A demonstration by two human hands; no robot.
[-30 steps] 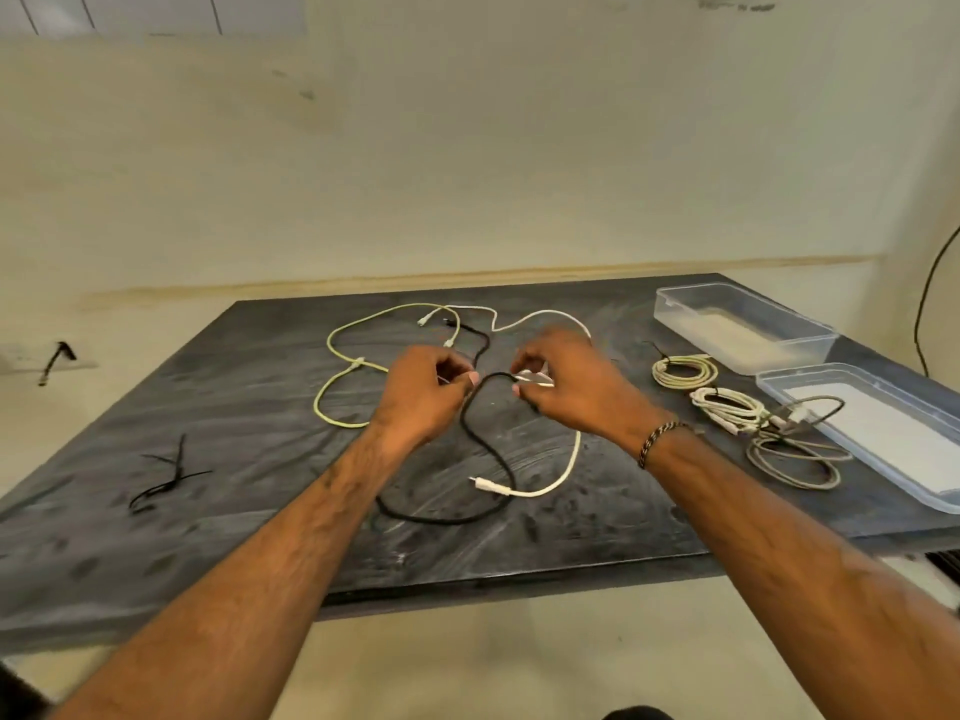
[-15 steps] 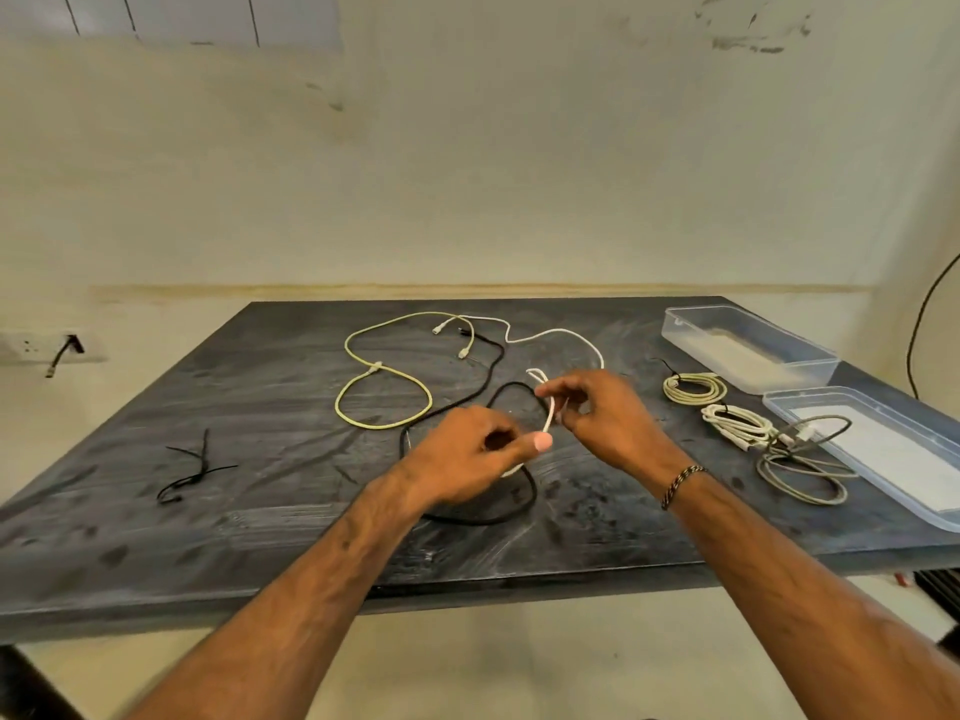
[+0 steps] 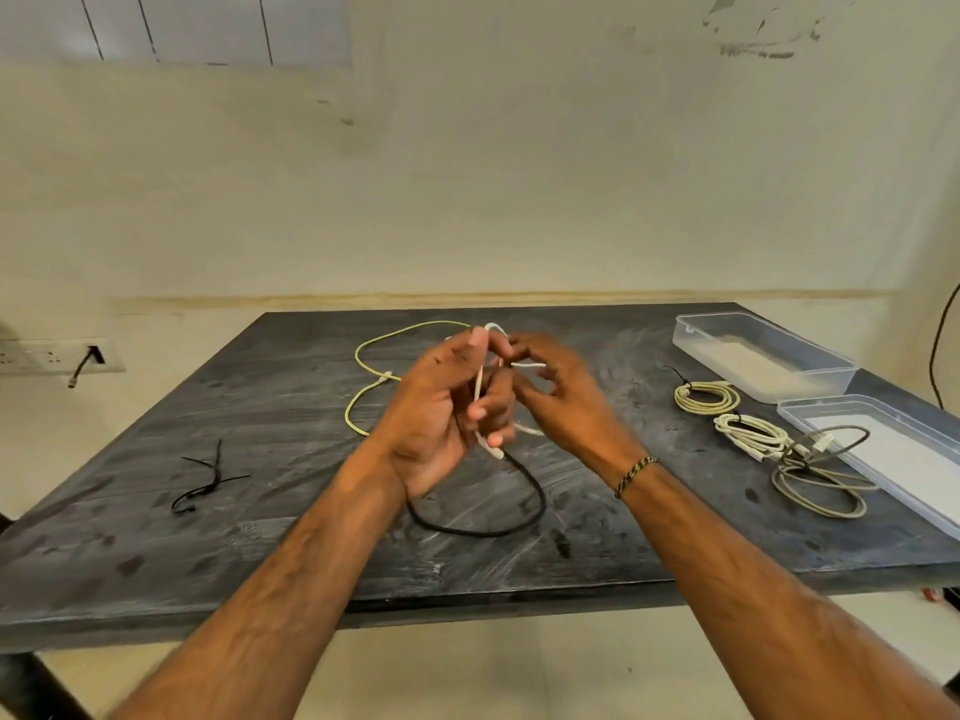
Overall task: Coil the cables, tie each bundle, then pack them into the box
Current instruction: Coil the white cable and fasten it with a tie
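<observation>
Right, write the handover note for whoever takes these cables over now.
Left hand: holds loops of the white cable, raised above the table.
Right hand: feeds in the next loop.
Done: three coils lie beside the clear box, at least one of them tied.
Left: finish and tie the white coil, then do the black cable and yellow cable. Ties lie at the table's left. Nothing is boxed yet.

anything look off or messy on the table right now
Mostly tidy work in progress. The grey cable at the right is coiled but loose and sprawling, one loop draped over the clear tray's rim, unlike the two cream bundles beside it. Nothing looks spilled or damaged.
</observation>
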